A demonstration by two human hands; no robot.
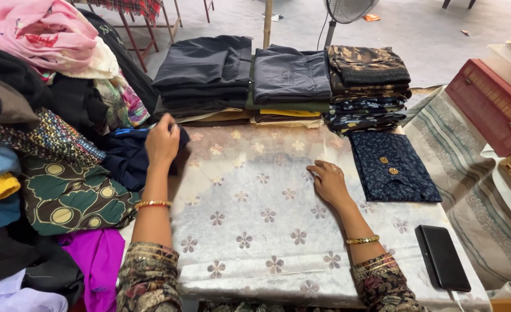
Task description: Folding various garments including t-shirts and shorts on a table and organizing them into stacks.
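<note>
Nearest, at the counter's (pixel 250 271) front right edge, a black phone (pixel 442 257) lies flat on the pale floral cloth that covers the top. Sleeves of patterned fabric and gold bangles frame both wrists.

Right hand (pixel 327 182) rests palm down on the cloth, fingers spread and loose, holding nothing. Just beside it to the right lies a folded dark blue printed garment (pixel 393 167) with two gold buttons, hand and garment apart.

Left hand (pixel 162 141) reaches to the counter's left edge, fingers closed on a navy blue garment (pixel 129 156) that lies bunched there against the heap. The heap of unfolded clothes (pixel 47 150) fills the left side: green with gold circles, magenta, yellow, black, pink on top.

Farther back, along the far edge, three folded stacks stand side by side: a dark grey stack (pixel 204 72), a slate blue stack (pixel 290 81) with a yellow layer low down, and a camouflage-patterned stack (pixel 368 86).

Beyond: concrete floor, a fan stand (pixel 330 29). Right: a red box (pixel 489 104).
</note>
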